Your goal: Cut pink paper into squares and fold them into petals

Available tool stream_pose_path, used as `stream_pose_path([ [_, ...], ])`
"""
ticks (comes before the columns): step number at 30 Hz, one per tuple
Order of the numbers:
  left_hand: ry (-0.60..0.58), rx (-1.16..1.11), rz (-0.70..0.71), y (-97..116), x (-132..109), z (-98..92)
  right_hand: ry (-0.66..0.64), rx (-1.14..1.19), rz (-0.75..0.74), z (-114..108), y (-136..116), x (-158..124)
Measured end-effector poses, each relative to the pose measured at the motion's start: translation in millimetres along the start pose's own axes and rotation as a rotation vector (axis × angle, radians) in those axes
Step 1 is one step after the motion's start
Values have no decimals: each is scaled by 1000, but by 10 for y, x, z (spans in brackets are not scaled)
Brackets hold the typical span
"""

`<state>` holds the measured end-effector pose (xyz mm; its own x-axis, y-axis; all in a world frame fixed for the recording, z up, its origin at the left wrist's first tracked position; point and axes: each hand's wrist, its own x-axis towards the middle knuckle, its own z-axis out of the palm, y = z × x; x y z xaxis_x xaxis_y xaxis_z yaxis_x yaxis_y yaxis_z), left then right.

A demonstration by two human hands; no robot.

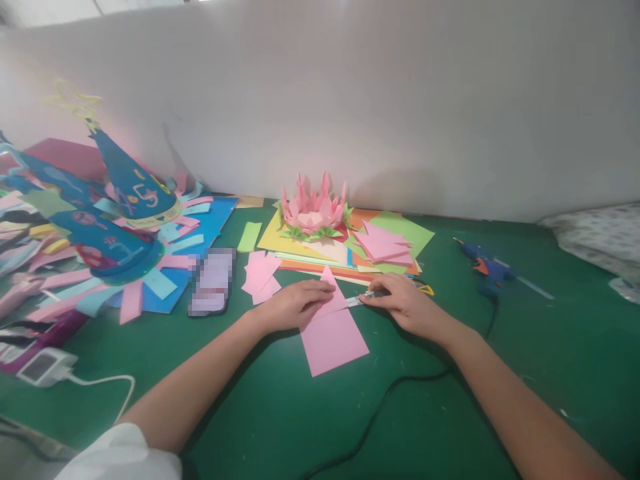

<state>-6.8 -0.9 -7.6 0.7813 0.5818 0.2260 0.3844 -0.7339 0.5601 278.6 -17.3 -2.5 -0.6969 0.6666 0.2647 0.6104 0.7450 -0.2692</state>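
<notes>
A sheet of pink paper (pixel 335 341) lies on the green table, folded, with its upper part rising to a triangular point. My left hand (pixel 295 303) rests flat across the folded part, fingers stretched out and pressing it down. From the right, my right hand (pixel 407 303) grips a utility knife (pixel 369 295), whose metal blade reaches the right end of the fold. Most of the knife's handle is hidden by the fingers. Behind the hands, a pink paper lotus (pixel 313 207) with green leaves sits on a stack of coloured paper (pixel 277 233).
Pink paper pieces (pixel 261 275) and a phone (pixel 213 281) lie to the left. Decorated blue party hats (pixel 127 183) stand farther left. On the right, a blue glue gun (pixel 487 263) trails a black cord (pixel 390 393) across the table. A white charger (pixel 47 367) lies at lower left.
</notes>
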Motion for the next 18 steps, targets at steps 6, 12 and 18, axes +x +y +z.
stream_pose_path([
  [6,-7,1,8,0,9,-25,-31,38,21,-16,11,-24],
  [12,-126,52,-30,11,-4,-105,-21,52,27,-11,3,-26],
  [18,-155,21,-52,5,-7,-115,2,41,7,34,-108,38],
])
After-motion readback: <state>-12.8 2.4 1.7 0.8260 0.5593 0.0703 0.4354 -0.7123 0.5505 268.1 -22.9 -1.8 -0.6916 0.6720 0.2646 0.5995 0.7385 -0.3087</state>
